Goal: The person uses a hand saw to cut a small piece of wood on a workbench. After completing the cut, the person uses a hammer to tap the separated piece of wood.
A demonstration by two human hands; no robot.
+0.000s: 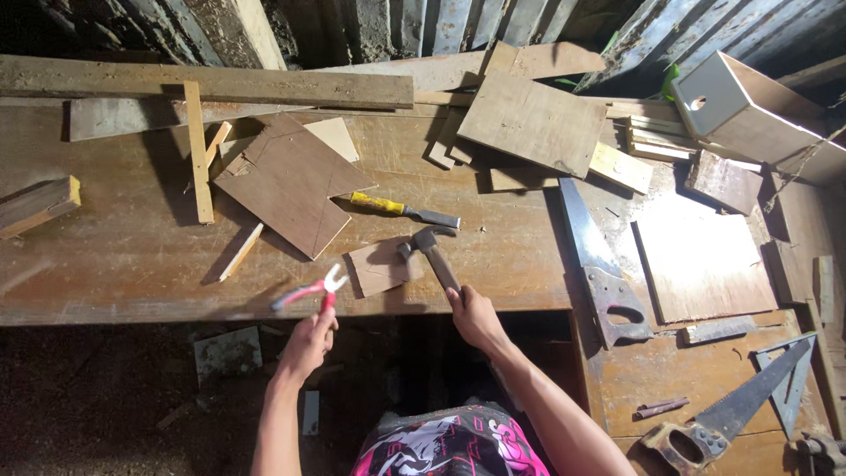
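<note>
1. Across the worn wooden desk (132,256) lay scraps of board, thin strips and offcuts, its surface scratched, stained and dusty.
2. At the near edge, the left hand (310,342) was clenched around red-handled pliers (310,290), their pale jaws spread and held just over the desk edge.
3. Beside it, the right hand (476,316) grasped the handle of a hammer (429,251), whose head sat on or just above a small brown board piece (377,269).
4. Just beyond the hammer lay a chisel (404,210) with a yellow handle, next to a larger brown board (286,181) marked with diagonal lines.
5. To the right, a handsaw (592,264) rested with its blade pointing away, and a bright patch of light fell on a flat board (701,264).
6. Near the right corner lay a second saw (731,414) and a metal square (789,379).
7. Far back, a long plank (211,84) ran along the desk, a stack of boards (533,119) stood behind the chisel, and a white box with a round hole (749,110) sat at the right.
8. Below the desk edge, the dirt floor (97,397) was dark and littered; the back wall was rough upright planks.
</note>
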